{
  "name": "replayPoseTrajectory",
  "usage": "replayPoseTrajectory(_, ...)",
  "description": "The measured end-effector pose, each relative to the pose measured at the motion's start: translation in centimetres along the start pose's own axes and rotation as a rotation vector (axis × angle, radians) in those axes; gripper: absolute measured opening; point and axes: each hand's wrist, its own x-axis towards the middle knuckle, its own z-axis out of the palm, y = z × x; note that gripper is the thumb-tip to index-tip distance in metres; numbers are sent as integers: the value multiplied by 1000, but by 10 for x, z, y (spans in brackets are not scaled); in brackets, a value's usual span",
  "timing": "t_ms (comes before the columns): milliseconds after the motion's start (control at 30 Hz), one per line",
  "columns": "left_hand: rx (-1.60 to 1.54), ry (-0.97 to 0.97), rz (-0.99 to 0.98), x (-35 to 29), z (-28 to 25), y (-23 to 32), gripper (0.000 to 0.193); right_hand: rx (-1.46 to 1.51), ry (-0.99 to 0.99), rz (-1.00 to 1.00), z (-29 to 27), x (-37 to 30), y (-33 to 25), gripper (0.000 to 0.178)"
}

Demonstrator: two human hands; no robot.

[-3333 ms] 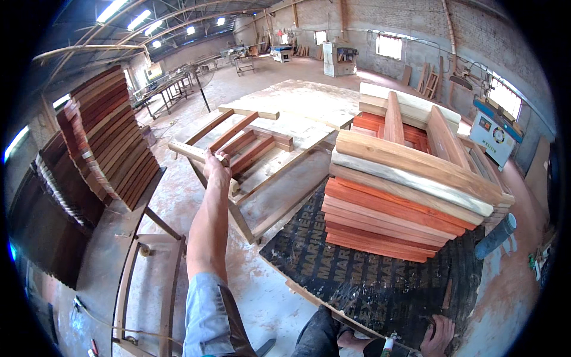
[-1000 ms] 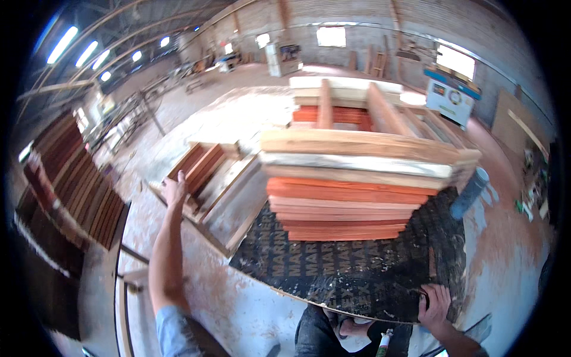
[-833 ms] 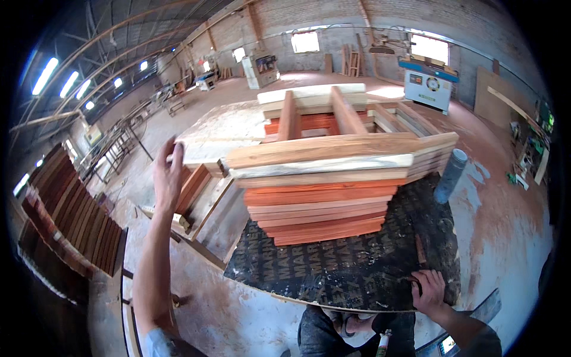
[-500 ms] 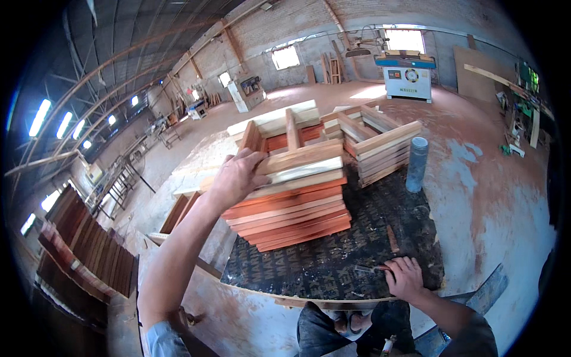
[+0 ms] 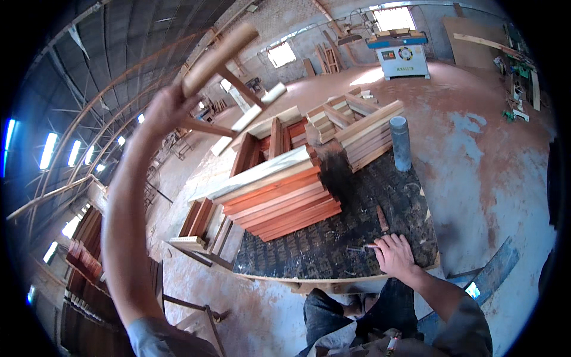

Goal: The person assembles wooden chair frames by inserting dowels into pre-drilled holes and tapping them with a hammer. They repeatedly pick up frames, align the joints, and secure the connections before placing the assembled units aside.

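My left hand (image 5: 165, 108), blurred by motion, is raised at the upper left and closed round one bar of a wooden frame (image 5: 221, 58). The frame hangs tilted above a stack of similar frames (image 5: 276, 205), reddish below and paler on top. Low on the right of the black-topped table (image 5: 297, 257), my right hand (image 5: 395, 256) lies with curled fingers over the reddish handle of a small tool (image 5: 359, 247) with a thin metal head. Its exact kind is unclear. Just beyond those fingers lies a narrow brown pointed piece (image 5: 382, 219).
A second, paler frame stack (image 5: 370, 143) stands farther back, beside an upright grey cylinder (image 5: 401, 146). Left of the table are more frames (image 5: 199, 220) on a low stand and dark stacked wood (image 5: 98, 262). A blue and white machine (image 5: 403, 59) is at the back.
My left hand has lifted the top frame off the stack, up and to the left. My right hand stays on the tool. The whole view has shifted a little.
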Motion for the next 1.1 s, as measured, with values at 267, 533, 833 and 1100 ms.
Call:
replayPoseTrajectory(267,166,404,42,-56,-129,53,40,28,51,-69,7,6,-13,22)
replayPoseTrajectory(533,36,-209,18,-109,-33,146,48,-92,-92,-28,-17,-9,33,28)
replayPoseTrajectory(833,-98,-309,-165,-152,70,103,28,137,68,125,-23,19,56,16)
replayPoseTrajectory(1100,-185,-360,-66,-158,131,87,35,-269,-41,290,19,68,93,27)
